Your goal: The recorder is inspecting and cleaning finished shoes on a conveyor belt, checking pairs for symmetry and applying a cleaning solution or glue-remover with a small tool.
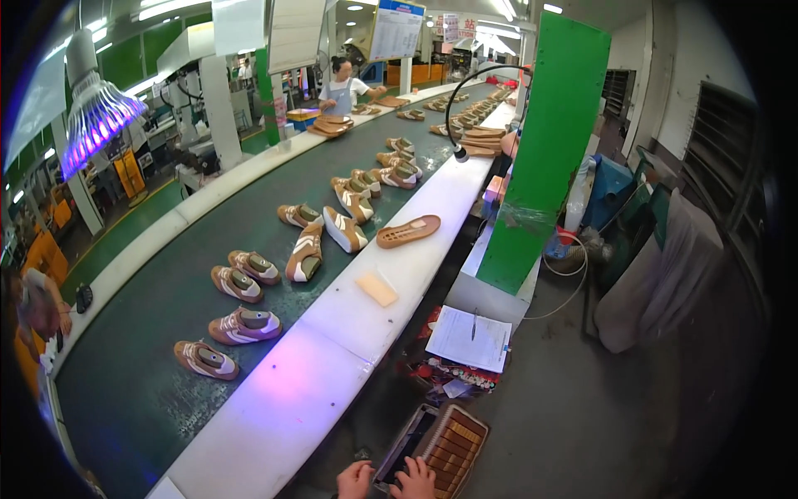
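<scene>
**Both hands down at the crate of soles**

Step in hand, as I judge it: reaching into the crate (432, 453) low in front of me, which holds rows of tan soles (455, 449). My left hand (355, 480) rests at the crate's near left corner, fingers curled loosely; I cannot tell whether they grip anything. My right hand (414, 480) lies on the near rim, fingers (413, 467) bent over the dark edge, nothing visibly held.

The soles sit just beyond my right fingertips, up and to the right, not yet touched.

Next move, by my estimate: extend the right fingers forward and pinch one sole off the nearest row.

Conveyor belt (133, 399) with brown-and-white shoes (244, 326) runs well off to my left; a sheet of paper (470, 337) lies beyond the crate
</scene>
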The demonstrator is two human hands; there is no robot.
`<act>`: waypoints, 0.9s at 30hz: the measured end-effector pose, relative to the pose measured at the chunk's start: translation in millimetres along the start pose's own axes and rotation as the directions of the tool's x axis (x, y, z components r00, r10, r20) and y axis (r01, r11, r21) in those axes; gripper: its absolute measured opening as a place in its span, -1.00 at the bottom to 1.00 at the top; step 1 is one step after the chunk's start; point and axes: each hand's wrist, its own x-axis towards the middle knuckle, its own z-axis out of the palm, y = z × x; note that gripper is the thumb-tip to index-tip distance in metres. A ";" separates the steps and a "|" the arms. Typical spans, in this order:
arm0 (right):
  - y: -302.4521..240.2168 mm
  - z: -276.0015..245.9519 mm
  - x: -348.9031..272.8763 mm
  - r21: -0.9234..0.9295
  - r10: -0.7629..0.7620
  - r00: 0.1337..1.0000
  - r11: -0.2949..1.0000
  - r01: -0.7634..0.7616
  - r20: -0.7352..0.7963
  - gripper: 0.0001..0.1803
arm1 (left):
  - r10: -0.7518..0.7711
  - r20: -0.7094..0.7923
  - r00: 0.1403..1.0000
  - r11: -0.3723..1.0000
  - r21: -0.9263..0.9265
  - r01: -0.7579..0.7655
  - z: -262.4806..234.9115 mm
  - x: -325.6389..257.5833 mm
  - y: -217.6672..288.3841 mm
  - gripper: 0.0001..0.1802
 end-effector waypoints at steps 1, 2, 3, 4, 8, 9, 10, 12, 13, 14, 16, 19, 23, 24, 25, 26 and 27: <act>-5.6 -5.5 13.6 -0.001 -0.058 0.994 0.998 0.058 0.097 -0.53 | 0.259 -0.148 0.955 0.953 0.201 -0.227 -16.5 9.4 -33.9 -0.77; 2.5 9.4 25.8 -0.051 -0.111 0.981 0.991 0.121 0.158 -0.51 | 0.387 -0.230 0.893 0.893 0.336 -0.300 -29.6 1.2 14.6 -0.80; 16.4 33.3 45.1 -0.017 -0.005 0.925 1.000 0.012 0.379 -0.50 | 0.429 -0.305 0.850 0.873 0.381 -0.304 -47.3 -3.6 34.2 -0.81; 14.2 40.0 60.1 -0.004 0.085 0.809 0.995 -0.102 0.581 -0.49 | 0.514 -0.345 0.785 0.810 0.497 -0.312 -65.4 -7.3 66.0 -0.81; -18.1 17.1 74.6 0.201 -0.127 0.992 0.972 0.122 0.013 -0.49 | 0.587 -0.414 0.695 0.714 0.669 -0.205 -157.0 -4.0 55.4 -0.73; -42.0 -10.7 77.6 0.299 -0.156 0.980 0.936 0.187 -0.123 -0.50 | 0.553 -0.480 0.681 0.676 0.736 -0.030 -174.3 -4.1 50.9 -0.66; -68.0 -39.1 80.1 0.276 -0.181 0.958 0.931 0.240 -0.222 -0.49 | 0.525 -0.542 0.656 0.616 0.774 0.146 -190.0 -3.9 45.4 -0.59; -108.1 -69.2 96.3 0.249 -0.201 0.926 0.925 0.287 -0.318 -0.48 | 0.501 -0.545 0.672 0.568 0.793 0.220 -221.0 -4.0 24.2 -0.49; -124.6 -74.2 106.4 0.290 -0.201 0.898 0.899 0.328 -0.391 -0.48 | 0.478 -0.552 0.683 0.514 0.807 0.293 -232.8 -5.5 11.0 -0.39; -139.1 -73.3 115.5 0.323 -0.199 0.864 0.870 0.373 -0.463 -0.48 | 0.477 -0.552 0.684 0.517 0.806 0.290 -240.6 -7.4 -3.4 -0.39; -159.9 -56.0 141.0 0.347 -0.200 0.861 0.854 0.387 -0.468 -0.43 | 0.347 -0.526 0.776 0.327 0.844 0.426 -253.7 -4.2 -24.0 -0.26; -185.7 -17.3 172.1 0.334 -0.142 0.886 0.890 0.309 -0.442 -0.38 | 0.272 -0.528 0.805 0.242 0.847 0.474 -247.7 0.1 -15.0 -0.22; -215.3 11.5 184.1 0.130 -0.053 0.946 0.987 0.099 -0.321 -0.29 | 0.194 -0.533 0.823 0.274 0.835 0.477 -249.5 -1.4 -7.1 -0.22; -222.4 13.0 185.5 -0.026 -0.020 0.961 1.000 0.013 -0.276 -0.27 | 0.210 -0.530 0.822 0.282 0.837 0.468 -251.0 -1.6 -10.4 -0.23; -225.1 12.3 188.1 -0.026 -0.013 0.960 1.000 0.006 -0.280 -0.27 | 0.225 -0.527 0.820 0.290 0.839 0.460 -251.6 -1.1 -12.9 -0.23; -224.7 13.1 186.8 -0.060 -0.018 0.956 0.998 0.001 -0.292 -0.27 | 0.225 -0.520 0.824 0.285 0.844 0.455 -251.7 -2.2 -5.3 -0.23; -224.6 14.2 185.2 -0.094 -0.024 0.953 0.996 -0.005 -0.303 -0.27 | 0.179 -0.522 0.834 0.289 0.838 0.463 -251.0 -2.8 3.2 -0.23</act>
